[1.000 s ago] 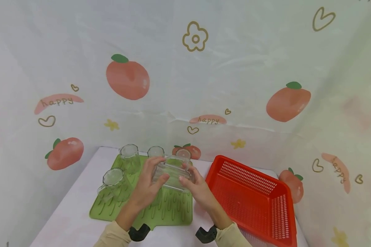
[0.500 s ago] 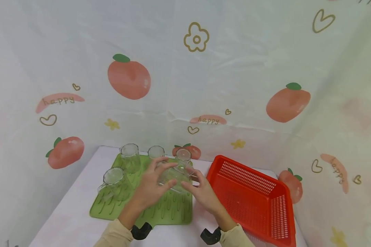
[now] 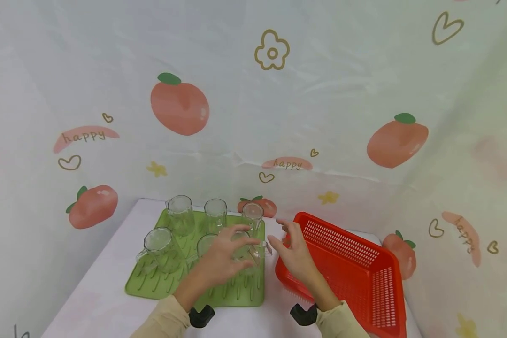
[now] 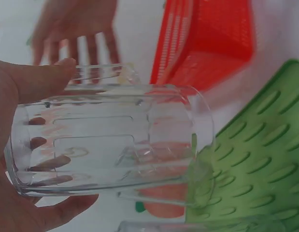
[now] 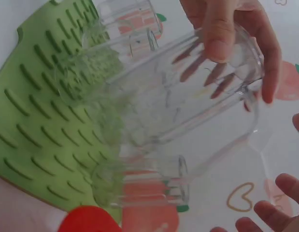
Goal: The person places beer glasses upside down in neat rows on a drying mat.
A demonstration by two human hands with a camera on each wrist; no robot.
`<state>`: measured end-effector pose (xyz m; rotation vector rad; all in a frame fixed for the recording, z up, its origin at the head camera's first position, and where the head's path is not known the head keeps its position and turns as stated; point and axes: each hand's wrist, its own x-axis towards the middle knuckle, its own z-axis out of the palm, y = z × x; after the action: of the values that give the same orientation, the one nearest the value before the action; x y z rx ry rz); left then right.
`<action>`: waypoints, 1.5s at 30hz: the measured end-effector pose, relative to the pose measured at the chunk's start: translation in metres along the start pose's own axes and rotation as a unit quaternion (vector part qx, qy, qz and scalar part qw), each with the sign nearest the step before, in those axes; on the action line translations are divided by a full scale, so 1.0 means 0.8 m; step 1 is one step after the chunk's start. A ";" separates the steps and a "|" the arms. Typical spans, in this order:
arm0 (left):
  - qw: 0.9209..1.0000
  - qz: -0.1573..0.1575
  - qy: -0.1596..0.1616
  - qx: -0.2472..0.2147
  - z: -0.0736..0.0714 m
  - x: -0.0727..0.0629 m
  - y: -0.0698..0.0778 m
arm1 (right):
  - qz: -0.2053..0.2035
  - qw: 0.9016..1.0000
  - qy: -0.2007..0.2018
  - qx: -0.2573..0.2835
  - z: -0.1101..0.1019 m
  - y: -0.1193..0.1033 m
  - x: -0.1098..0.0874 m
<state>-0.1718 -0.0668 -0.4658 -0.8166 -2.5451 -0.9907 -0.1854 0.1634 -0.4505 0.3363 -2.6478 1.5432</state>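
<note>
Several clear glass mugs stand on a green ridged mat. My left hand [image 3: 224, 253] is spread around the upper end of the front right mug [image 4: 106, 140]. In the left wrist view, its thumb [image 4: 43, 79] and a finger lie on either side of the glass, apparently with small gaps. That mug's handle [image 3: 266, 248] points right in the head view. My right hand [image 3: 297, 256] is apart from the mug, near the basket's left edge, with its fingers relaxed and holding nothing. In the right wrist view, its fingertips [image 5: 279, 208] show at the lower right.
A red perforated basket [image 3: 342, 234] sits right of the green mat [image 3: 156, 291]. Other mugs include one at the front left [image 3: 158, 244], one in the front middle [image 3: 204, 244] and a back row with one mug at its left [image 3: 180, 218]. A printed curtain hangs behind.
Both hands held a tilted mug a second ago; it now stands at the mat's front right. My fingers have loosened, and the right hand has moved away to the right.
</note>
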 end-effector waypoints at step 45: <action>0.986 -0.082 -0.104 0.101 0.086 0.003 -0.020 | -0.052 0.972 -0.029 -0.228 0.004 -0.002 0.034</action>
<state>-0.1877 -0.0280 -0.5226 -0.6940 -2.8718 -0.7064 -0.2114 0.1555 -0.4463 0.4808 -2.8651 0.8685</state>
